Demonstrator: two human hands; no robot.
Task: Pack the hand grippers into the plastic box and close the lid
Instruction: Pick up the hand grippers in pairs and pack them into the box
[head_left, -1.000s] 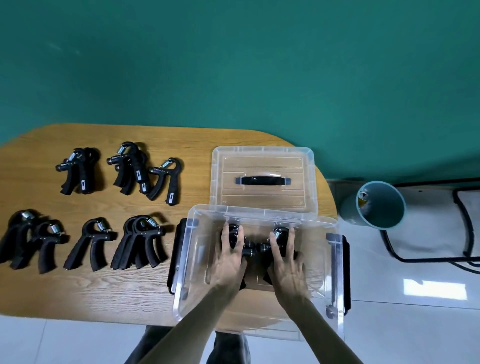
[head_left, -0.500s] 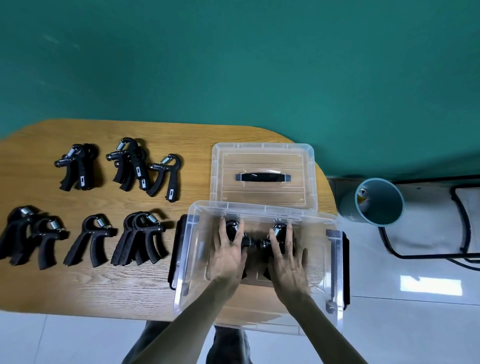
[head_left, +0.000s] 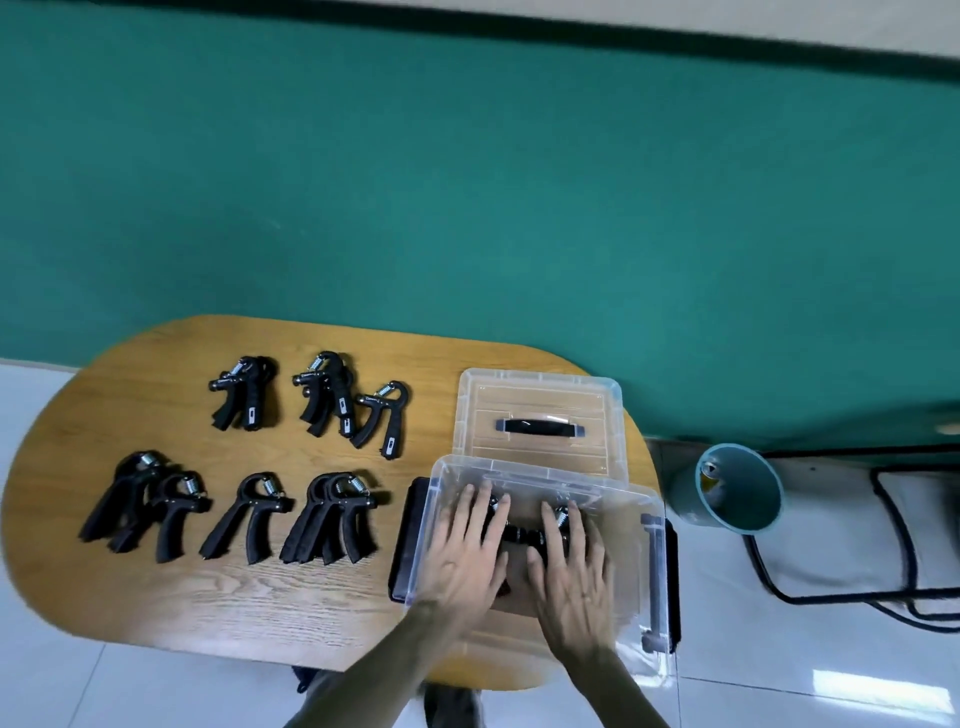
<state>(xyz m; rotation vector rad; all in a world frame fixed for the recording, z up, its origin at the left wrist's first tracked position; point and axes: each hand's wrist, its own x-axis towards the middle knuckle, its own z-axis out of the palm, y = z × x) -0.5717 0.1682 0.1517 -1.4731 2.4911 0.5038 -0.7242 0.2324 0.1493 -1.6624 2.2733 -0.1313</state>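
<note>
Head view, looking down on the oval wooden table: the black plastic hand grippers with steel coil springs lie in two rows on its left half. The far row, at about ten o'clock from the box, has a doubled pair, another doubled pair and a single one. The near row, at nine o'clock from the box, has an overlapping pair, a single one and a stacked bunch. All rest handles toward the person.

The clear rectangular plastic box with black side latches stands at the table's right end, open. Inside, two more black grippers lie on the bottom, knobs meeting in the middle. The clear plastic lid with a black carry handle lies flat on the table at twelve o'clock from the box, touching its far rim.

Both hands are inside the box. The left hand lies flat, fingers straight and spread, over the left gripper; the right hand lies likewise over the right one. Neither curls round anything.

A teal round bin stands on the floor at three o'clock.
</note>
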